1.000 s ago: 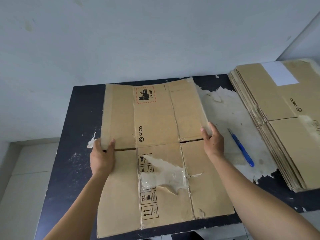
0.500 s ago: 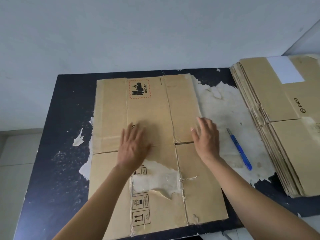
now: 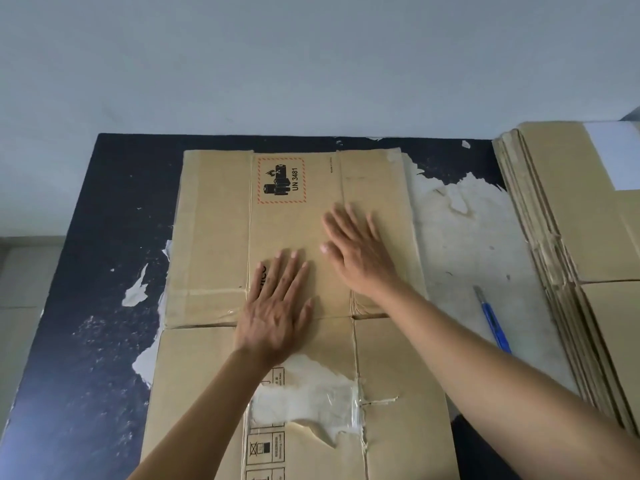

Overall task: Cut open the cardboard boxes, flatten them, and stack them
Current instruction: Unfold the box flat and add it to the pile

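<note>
Against a pale wall, the dark, chipped worktop [image 3: 86,306] carries a flattened cardboard box [image 3: 214,237], both forearms reaching over it from the near edge. The left hand [image 3: 275,317] and right hand [image 3: 360,251] press palm-down on it, fingers [image 3: 284,271] straight and spread, holding nothing; the right is blurred. A blue cutter [image 3: 493,320] lies between the box and a stack of flattened boxes [image 3: 588,220] cut off at the right.

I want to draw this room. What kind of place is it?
Probably a packing or storage room: a scuffed dark table, a flattened cardboard box lying on it, a thick stack of flattened boxes at the right, and a blue cutter knife between them.
</note>
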